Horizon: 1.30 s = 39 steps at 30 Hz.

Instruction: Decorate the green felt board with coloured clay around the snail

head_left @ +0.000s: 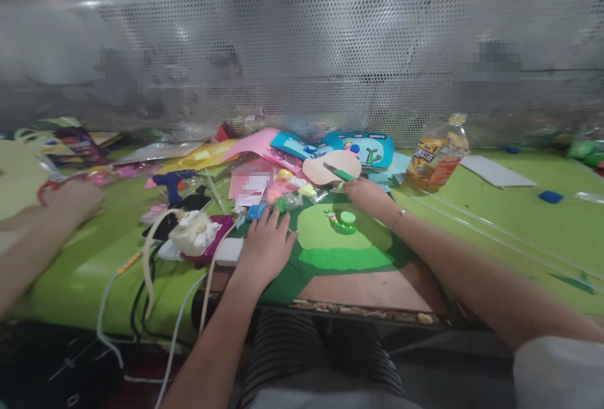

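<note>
My right hand (368, 198) is closed around a slim green tool with a dark grey tip (340, 172). Its exact kind is hard to make out. The tip points left over a pale peach paper oval (314, 170). My left hand (268, 242) lies palm down with its fingers spread at the left edge of a dark green sheet (287, 283), close to a blue lump (256, 211) and a green lump (282, 203). Between my hands, a light green panel with a bright green grass strip (346, 258) bears a small green snail figure (344, 223).
A co-worker's hand (80, 201) holds red-handled scissors (47, 192) at left. A blue glue gun (174, 184) and a cluttered power strip with cables (193, 233) lie nearby. Blue decorated cutouts (377, 150) lie behind; a yellow-labelled bottle (436, 157) leans at right. Perforated metal (302, 50) backs the table.
</note>
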Each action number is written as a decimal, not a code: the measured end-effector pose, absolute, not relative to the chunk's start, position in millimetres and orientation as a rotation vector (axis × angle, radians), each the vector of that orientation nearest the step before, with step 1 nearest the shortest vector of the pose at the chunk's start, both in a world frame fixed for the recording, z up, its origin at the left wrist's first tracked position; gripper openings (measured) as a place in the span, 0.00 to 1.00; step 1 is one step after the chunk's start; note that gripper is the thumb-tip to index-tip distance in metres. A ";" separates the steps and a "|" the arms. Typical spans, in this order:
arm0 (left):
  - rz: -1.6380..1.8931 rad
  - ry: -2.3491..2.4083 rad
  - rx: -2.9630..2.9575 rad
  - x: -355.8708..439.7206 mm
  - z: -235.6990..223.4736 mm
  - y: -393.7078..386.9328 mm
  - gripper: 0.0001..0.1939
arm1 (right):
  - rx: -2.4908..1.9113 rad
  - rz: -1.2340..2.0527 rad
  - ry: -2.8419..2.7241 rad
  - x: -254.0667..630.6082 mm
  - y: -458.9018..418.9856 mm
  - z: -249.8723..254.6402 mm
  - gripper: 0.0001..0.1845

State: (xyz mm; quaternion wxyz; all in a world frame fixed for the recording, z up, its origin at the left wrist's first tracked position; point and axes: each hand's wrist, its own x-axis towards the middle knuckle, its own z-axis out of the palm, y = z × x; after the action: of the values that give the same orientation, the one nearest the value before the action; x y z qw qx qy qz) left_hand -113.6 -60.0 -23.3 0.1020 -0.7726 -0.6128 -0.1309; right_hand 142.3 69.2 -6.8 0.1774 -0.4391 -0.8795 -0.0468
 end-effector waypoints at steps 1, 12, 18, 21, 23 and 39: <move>-0.404 -1.802 -2.282 -111.2 -20.9 -62.0 0.23 | -1.248 -0.109 -2.452 143.2 66.9 -3.8 0.12; -1.522 -1.672 -2.558 -74.2 -5.1 -86.6 0.26 | -1.052 0.577 -1.827 131.4 -20.0 28.5 0.10; -2.087 -1.737 -2.528 -49.3 -29.1 -93.9 0.23 | -0.896 0.920 -1.787 111.0 -70.1 17.9 0.08; -2.138 -1.806 -2.563 -50.3 -37.3 -97.2 0.20 | -0.913 0.757 -1.977 116.0 -72.3 20.2 0.08; -2.115 -1.844 -2.580 -54.4 -36.8 -99.0 0.19 | -0.926 0.708 -2.041 119.4 -70.4 22.8 0.09; -1.903 -1.527 -2.277 -56.5 -19.7 -121.9 0.15 | -1.079 1.118 -1.893 116.6 -79.8 27.9 0.09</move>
State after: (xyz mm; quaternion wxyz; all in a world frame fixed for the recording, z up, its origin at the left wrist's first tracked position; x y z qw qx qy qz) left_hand -56.5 -121.9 -19.7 -0.0978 -0.6789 -0.4555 -0.5675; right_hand 116.6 -79.8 27.9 0.3394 -0.4144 -0.7270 0.4296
